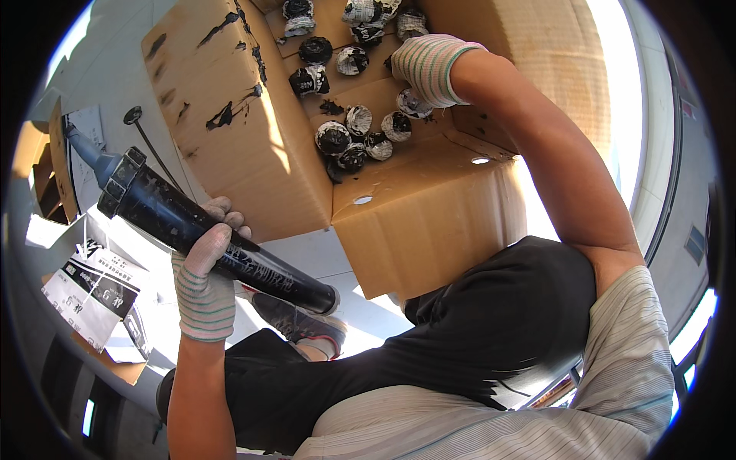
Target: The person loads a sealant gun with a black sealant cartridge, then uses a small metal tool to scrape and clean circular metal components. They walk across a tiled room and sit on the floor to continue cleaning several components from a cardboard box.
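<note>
In my gloved left hand is a black tube-shaped caulking gun, gripped round its barrel. It slants with a grey nozzle toward the upper left and its other end near my shoe. My right hand, in a striped glove, reaches into an open cardboard box. Its fingers curl downward and are mostly hidden; what they hold I cannot make out. Crumpled, black-smeared wads of wrapping lie in the box; one wad is just below my right hand, and another sits farther left.
Black smears mark the box's left flap. A thin rod with a round disc end stands between that flap and the gun. At the left are a printed black-and-white carton and a brown box. My dark shoe rests on the tiled floor.
</note>
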### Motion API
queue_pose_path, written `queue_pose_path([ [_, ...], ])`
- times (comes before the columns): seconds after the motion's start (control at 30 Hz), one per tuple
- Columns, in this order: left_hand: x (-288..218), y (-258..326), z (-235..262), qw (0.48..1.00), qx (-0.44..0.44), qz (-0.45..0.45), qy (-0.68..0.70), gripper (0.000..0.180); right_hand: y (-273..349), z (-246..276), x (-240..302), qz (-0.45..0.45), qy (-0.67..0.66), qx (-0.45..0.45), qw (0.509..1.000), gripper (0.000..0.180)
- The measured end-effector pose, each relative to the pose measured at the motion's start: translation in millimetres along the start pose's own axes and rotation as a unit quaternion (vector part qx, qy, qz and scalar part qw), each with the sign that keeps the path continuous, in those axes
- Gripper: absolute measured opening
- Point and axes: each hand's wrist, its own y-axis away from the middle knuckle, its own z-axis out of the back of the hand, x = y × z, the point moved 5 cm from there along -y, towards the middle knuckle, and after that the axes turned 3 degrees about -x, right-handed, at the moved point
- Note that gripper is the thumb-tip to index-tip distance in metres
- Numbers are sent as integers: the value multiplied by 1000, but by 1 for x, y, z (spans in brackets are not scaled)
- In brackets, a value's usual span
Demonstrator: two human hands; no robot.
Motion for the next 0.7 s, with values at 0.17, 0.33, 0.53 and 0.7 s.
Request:
queue_pose_path([
  [0.17,2,0,2,1000,-11,2,1,40,7,14,15,45,-24,-2,999,22],
  [0.33,2,1,2,1000,-15,19,-8,44,-4,0,36,118,-111,-54,985,43],
  [0.53,0,2,0,999,-3,32,37,29,-11,-15,72,216,-77,-133,964,75],
  [0.7,-1,4,-2,999,-14,24,31,28,-19,-29,82,260,-67,-181,946,67],
])
